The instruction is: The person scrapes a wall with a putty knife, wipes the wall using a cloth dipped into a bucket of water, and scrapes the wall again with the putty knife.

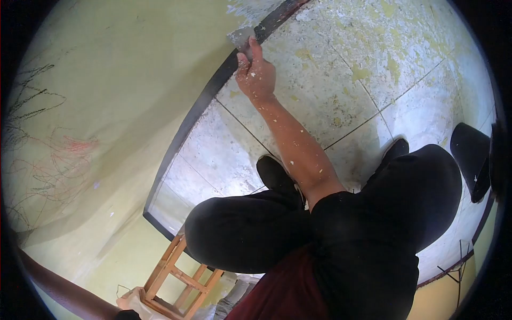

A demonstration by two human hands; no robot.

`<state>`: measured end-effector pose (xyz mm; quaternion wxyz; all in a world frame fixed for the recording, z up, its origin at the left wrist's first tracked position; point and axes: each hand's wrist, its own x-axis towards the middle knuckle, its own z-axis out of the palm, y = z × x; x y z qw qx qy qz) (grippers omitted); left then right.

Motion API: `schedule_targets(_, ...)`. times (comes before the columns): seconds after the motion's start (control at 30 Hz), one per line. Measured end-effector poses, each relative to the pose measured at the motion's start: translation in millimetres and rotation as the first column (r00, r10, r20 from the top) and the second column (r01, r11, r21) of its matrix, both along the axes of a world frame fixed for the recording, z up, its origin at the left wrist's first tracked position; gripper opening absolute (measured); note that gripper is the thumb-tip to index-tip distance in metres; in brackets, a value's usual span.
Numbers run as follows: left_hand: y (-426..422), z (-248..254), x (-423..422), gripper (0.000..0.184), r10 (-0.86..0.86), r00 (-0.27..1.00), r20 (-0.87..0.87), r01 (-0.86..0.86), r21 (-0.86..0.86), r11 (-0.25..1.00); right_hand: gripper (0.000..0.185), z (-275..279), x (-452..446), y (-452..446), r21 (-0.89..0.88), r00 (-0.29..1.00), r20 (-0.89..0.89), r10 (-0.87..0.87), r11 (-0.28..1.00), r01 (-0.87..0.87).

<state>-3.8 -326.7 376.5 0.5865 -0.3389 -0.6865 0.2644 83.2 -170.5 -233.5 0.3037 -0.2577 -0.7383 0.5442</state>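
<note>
My right hand (257,77) is closed around a scraper (242,37) with a flat, greyish blade. The blade lies against the pale green wall (133,69), just above the dark baseboard (213,80). Beyond it, a patch of the wall (250,12) looks whitish and streaked where paint has come off. Pale flakes stick to my right hand and forearm. At the lower left edge shows part of my left forearm (69,288); its hand lies outside the view.
Paint flakes (392,66) litter the tiled floor (341,101). My bent legs (240,232) and dark shoes (277,176) are below the arm. A wooden stool (178,277) stands at lower left. Black and red scribbles (74,144) mark the wall. A dark object (470,157) is at right.
</note>
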Motion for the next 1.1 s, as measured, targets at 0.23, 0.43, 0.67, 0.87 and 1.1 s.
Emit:
schedule_targets(0.23,9.9,-5.2,-2.7,0.094,-0.023,1.0,0.009,0.023,-0.024,0.999,0.055,-23.2,-1.5,39.9,0.286,0.999,-0.001,0.051,0.957,-0.049)
schedule_targets(0.43,14.4,-5.0,-1.7,0.092,-0.016,1.0,0.01,0.017,-0.075,0.997,0.056,-37.8,-1.2,67.3,0.401,0.982,0.022,0.185,0.899,-0.178)
schedule_targets(0.67,-101.0,81.7,-28.8,0.087,0.248,0.954,-0.169,-0.271,-0.129,0.954,0.04,-35.4,-11.3,55.8,-0.115,0.989,-0.115,0.093,0.988,-0.107)
schedule_targets(0.87,-167.4,124.8,-45.4,0.081,0.367,0.892,-0.266,-0.415,-0.155,0.897,0.05,-59.2,-26.8,62.0,-0.75,0.944,-0.246,0.221,0.574,-0.33)
schedule_targets(1.1,-168.2,127.6,-40.0,0.084,0.469,0.869,-0.158,-0.477,-0.015,0.879,0.052,-30.6,-18.3,79.7,-0.227,0.985,0.033,0.167,0.961,-0.156)
